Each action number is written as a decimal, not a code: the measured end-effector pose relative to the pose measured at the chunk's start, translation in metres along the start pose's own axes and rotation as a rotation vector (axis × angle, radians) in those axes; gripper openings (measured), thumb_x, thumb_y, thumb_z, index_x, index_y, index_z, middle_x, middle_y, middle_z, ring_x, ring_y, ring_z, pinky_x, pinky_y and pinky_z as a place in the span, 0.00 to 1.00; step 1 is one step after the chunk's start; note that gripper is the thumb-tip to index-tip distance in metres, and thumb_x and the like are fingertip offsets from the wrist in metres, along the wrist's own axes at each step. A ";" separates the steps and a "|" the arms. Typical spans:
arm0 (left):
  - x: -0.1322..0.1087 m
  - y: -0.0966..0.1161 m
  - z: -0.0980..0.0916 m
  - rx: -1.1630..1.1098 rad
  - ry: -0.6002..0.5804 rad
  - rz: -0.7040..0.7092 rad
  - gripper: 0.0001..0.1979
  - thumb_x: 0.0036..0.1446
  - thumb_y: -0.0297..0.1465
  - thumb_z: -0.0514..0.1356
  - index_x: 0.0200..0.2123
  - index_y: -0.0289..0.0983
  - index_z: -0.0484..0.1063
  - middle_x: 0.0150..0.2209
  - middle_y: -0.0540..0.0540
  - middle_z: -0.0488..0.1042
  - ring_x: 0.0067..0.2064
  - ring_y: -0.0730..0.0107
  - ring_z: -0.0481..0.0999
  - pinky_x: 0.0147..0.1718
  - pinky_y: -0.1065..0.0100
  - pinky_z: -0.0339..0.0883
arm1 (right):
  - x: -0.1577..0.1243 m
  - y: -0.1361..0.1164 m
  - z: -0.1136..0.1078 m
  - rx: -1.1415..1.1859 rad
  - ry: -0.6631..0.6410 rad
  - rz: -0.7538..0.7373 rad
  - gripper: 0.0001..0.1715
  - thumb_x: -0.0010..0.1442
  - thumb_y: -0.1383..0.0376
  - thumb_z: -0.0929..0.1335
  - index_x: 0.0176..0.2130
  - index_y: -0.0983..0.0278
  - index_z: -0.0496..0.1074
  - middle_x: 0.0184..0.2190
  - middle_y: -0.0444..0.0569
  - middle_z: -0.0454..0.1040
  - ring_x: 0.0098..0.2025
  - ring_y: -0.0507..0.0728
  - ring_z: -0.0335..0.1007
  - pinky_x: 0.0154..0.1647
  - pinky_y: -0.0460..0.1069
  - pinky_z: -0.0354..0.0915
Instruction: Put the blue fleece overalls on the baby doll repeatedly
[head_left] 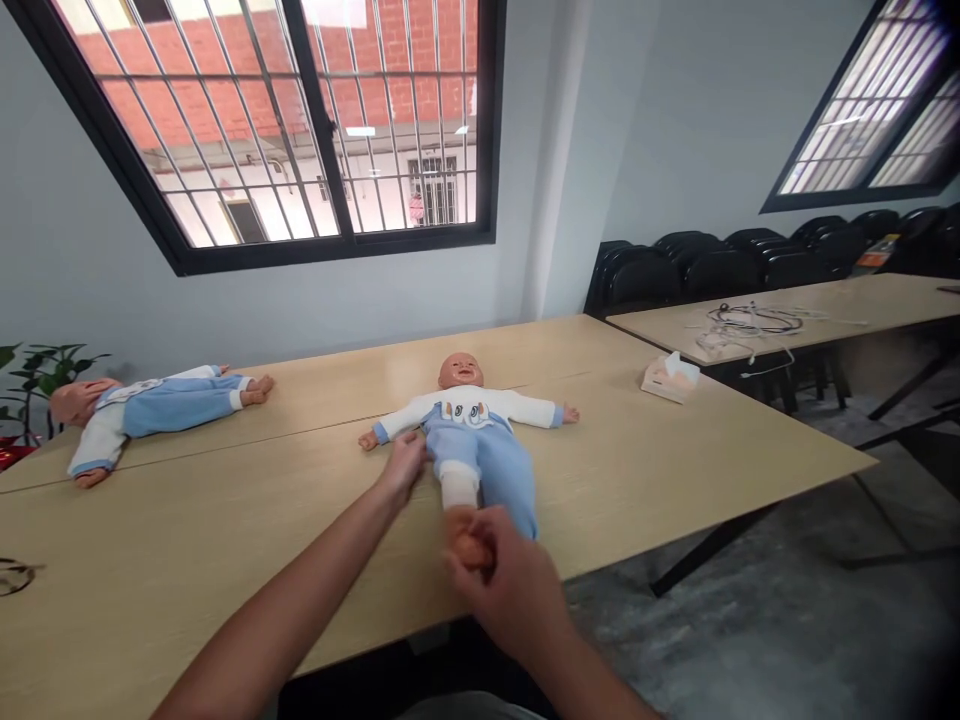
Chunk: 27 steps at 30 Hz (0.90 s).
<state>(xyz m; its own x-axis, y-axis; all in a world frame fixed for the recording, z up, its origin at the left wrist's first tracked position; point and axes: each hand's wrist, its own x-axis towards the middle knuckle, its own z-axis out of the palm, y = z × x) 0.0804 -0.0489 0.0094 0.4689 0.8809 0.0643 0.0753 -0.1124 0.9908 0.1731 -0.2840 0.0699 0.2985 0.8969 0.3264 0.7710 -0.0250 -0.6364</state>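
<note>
On the desk [187, 520], doll [476, 440] lies face-up, mostly beyond both hands; right hand [517, 580] clamped round its foot [474, 552], left hand [407, 463] beside trousers [504, 465], grip unclear.

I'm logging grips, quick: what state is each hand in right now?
Left hand: at the trousers of the nearer doll; grip can't be told.
Right hand: closed, holding that doll's foot.
</note>
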 end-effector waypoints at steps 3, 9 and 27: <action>-0.048 0.018 -0.005 -0.127 -0.112 -0.145 0.31 0.67 0.58 0.47 0.43 0.36 0.73 0.34 0.41 0.79 0.33 0.62 0.80 0.34 0.61 0.75 | -0.002 -0.011 0.034 -0.128 -0.064 -0.083 0.17 0.59 0.52 0.73 0.40 0.59 0.70 0.25 0.44 0.79 0.26 0.59 0.76 0.26 0.48 0.55; -0.097 0.048 -0.027 -0.387 -0.116 -0.445 0.20 0.52 0.35 0.70 0.46 0.36 0.71 0.37 0.43 0.81 0.36 0.64 0.81 0.34 0.67 0.74 | -0.002 -0.026 0.054 0.114 -0.135 -0.365 0.07 0.65 0.59 0.69 0.41 0.60 0.71 0.31 0.44 0.79 0.28 0.55 0.74 0.28 0.49 0.58; -0.170 0.016 -0.003 0.722 0.267 0.303 0.29 0.63 0.41 0.63 0.63 0.36 0.63 0.60 0.33 0.70 0.62 0.45 0.69 0.62 0.45 0.63 | 0.071 0.058 0.091 1.445 0.013 0.652 0.13 0.54 0.60 0.72 0.41 0.61 0.76 0.37 0.48 0.83 0.40 0.60 0.77 0.43 0.53 0.72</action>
<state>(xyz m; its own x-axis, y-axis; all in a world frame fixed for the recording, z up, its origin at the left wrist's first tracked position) -0.0010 -0.1986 0.0148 0.3418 0.8344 0.4324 0.5687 -0.5499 0.6117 0.1873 -0.1812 -0.0074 0.3611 0.8966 -0.2566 -0.6461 0.0421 -0.7621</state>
